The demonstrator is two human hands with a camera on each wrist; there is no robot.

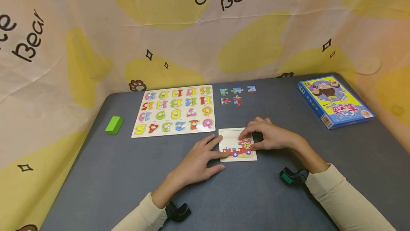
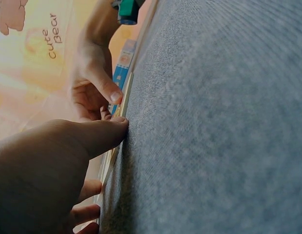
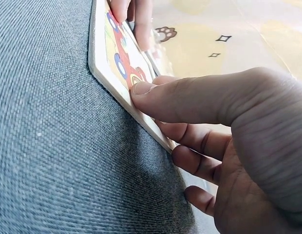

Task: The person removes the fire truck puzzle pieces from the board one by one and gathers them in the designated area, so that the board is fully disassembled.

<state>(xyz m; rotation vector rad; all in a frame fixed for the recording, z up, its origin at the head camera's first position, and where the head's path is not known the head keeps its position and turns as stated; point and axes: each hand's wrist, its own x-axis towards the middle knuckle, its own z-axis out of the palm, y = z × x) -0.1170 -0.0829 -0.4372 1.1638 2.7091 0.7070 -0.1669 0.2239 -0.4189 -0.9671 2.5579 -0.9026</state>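
A small square puzzle board (image 1: 229,133) with a pale frame lies on the table in the head view, its lower part filled with a red tractor picture. My left hand (image 1: 200,159) rests at the board's left side with fingers extended, the fingertips touching the frame and the picture. At the right side, my right hand (image 1: 272,135) has thumb and index finger bent about a red puzzle piece (image 1: 246,145) with a yellow wheel. In the right wrist view the thumb (image 3: 156,97) lies on the picture near the board's edge. The fingers partly cover the piece.
Several loose puzzle pieces (image 1: 237,90) lie behind the board. A number puzzle board (image 1: 173,135) is to the left, with a green block (image 1: 114,125) beyond it. A blue and yellow box (image 1: 336,101) lies at the right. A printed cloth (image 1: 205,46) hangs behind the table.
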